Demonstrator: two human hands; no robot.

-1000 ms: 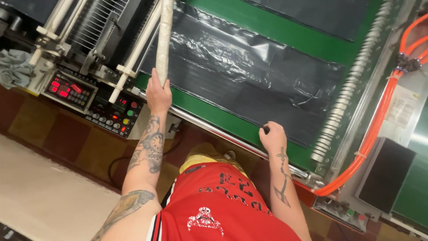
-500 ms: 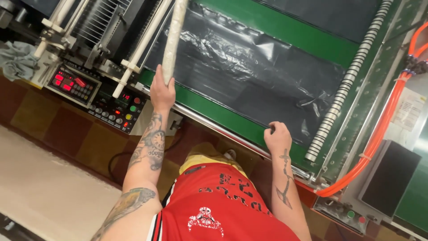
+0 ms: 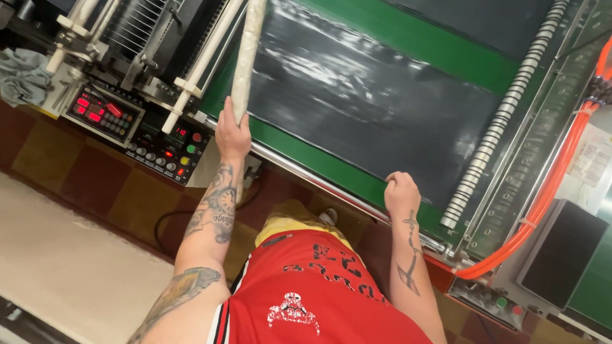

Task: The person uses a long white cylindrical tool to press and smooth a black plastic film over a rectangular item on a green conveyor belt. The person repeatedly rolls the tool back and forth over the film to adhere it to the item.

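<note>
Across the upper part of the view a green machine bed (image 3: 408, 38) is lying with a black plastic sheet (image 3: 382, 108) spreading over it; a ribbed roller (image 3: 503, 121) is running along the sheet's right side, and orange hoses (image 3: 548, 191) are curving beside that; a control panel (image 3: 137, 130) is glowing with red digits at the left; the left hand (image 3: 232, 132) is gripping the lower end of a pale wrapped rod (image 3: 245, 60), fingers closed round it; the right hand (image 3: 400, 191) is curling its fingers shut on the sheet's near edge, at the bed's front rail.
</note>
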